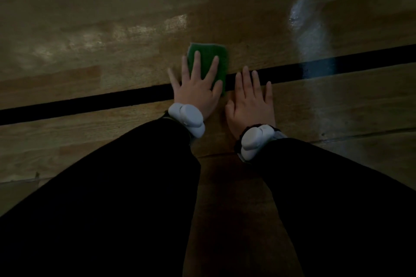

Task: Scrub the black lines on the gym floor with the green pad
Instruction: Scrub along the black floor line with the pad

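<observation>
Green is what I pick out first: the green pad (208, 63) lies flat on the wooden gym floor (90, 146), straddling the black line (90, 99) that runs across my view from lower left to upper right. Most of the pad sits on the far side of the line, with its near edge reaching over it.

My left hand (198, 90) lies on top of the pad, palm down, fingers straight and fanned apart; the grip is spread flat and pressing, not curled round anything. Two fingers rest on the green surface, while the outer finger and the thumb side spill off onto the floor.

My right hand (252, 101) is just beside the pad's right edge, apart from the left hand, also palm down on the boards with fingers straight and close together. Its fingertips reach onto the black line. It holds nothing.

Both wrists carry a white wrist device, left (186, 119) and right (256, 139), above black sleeves (112, 198) that fill the lower part of the view.

To the right, a pale bluish glare (313, 51) streaks the floor and crosses the line. Lighting is dim, so I cannot make out any marks on the line itself.
</observation>
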The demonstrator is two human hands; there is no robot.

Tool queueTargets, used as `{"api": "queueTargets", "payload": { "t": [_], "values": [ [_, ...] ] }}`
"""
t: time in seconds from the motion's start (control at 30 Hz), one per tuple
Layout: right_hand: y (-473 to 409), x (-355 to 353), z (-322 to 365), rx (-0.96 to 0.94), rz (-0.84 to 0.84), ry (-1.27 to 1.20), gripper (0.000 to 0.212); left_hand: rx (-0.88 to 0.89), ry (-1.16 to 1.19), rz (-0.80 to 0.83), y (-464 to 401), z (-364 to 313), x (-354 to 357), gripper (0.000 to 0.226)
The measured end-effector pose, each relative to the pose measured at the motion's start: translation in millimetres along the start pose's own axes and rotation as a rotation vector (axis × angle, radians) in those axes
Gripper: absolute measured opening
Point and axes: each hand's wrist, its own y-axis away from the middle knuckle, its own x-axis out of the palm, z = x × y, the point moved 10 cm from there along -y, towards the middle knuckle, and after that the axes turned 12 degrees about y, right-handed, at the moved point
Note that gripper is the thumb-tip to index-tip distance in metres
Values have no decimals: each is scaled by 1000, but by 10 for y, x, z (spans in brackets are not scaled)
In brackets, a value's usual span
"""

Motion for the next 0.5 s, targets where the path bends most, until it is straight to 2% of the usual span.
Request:
{"api": "queueTargets", "payload": {
  "t": [0.17,0.27,0.37,0.5],
  "values": [
    [7,-6,8,8,-18,-11,67,106,-171,-52,-70,-92,-58,55],
    [6,4,-4,21,-28,-16,67,104,-195,-38,-154,-11,-90,53],
    [21,9,-8,24,-24,-10,66,-48,-162,-14,-339,362,-236,53],
    [38,-24,-18,26,-39,-13,66,-272,-81,-18,-476,1179,-485,53]
  ]
}}
